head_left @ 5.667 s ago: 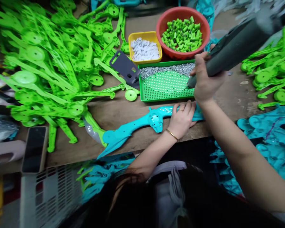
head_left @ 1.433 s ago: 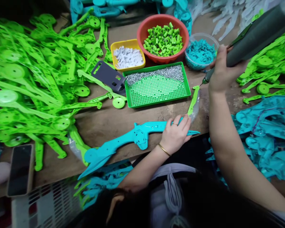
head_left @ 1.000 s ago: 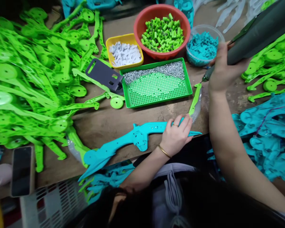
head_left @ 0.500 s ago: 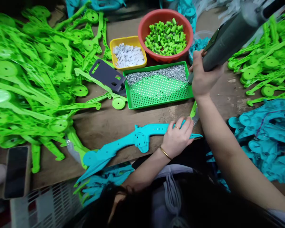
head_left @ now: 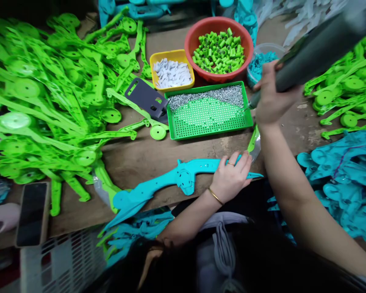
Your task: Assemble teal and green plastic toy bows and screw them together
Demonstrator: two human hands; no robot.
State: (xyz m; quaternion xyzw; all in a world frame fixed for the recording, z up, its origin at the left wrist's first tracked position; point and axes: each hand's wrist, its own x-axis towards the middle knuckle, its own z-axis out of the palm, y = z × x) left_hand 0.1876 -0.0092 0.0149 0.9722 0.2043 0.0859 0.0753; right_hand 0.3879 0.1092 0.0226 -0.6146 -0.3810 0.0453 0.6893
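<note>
A long blue plastic toy part (head_left: 161, 183), shaped like one half of a bow, lies along the near edge of the table. My left hand (head_left: 232, 175) is closed over its right end, fingers across the top. In my right hand (head_left: 274, 99) is a dark electric screwdriver (head_left: 317, 55), held at a slant. Its thin tip is at the right end of a green perforated tray (head_left: 213, 132); whether it touches a screw I cannot tell. Small silver screws (head_left: 207, 97) are heaped along the tray's far side.
Green plastic parts (head_left: 49, 106) are piled high on the left, with more (head_left: 347, 89) at far right. A red bowl (head_left: 218, 75), a yellow tray (head_left: 172, 86) and a dark plate (head_left: 146, 97) stand beyond. Blue parts (head_left: 347, 183) are stacked right; a phone (head_left: 33, 213) lies front left.
The view has shifted, so most things appear farther right. My right hand and the screwdriver have moved slightly right relative to the tray. My left hand stays on the blue part.
</note>
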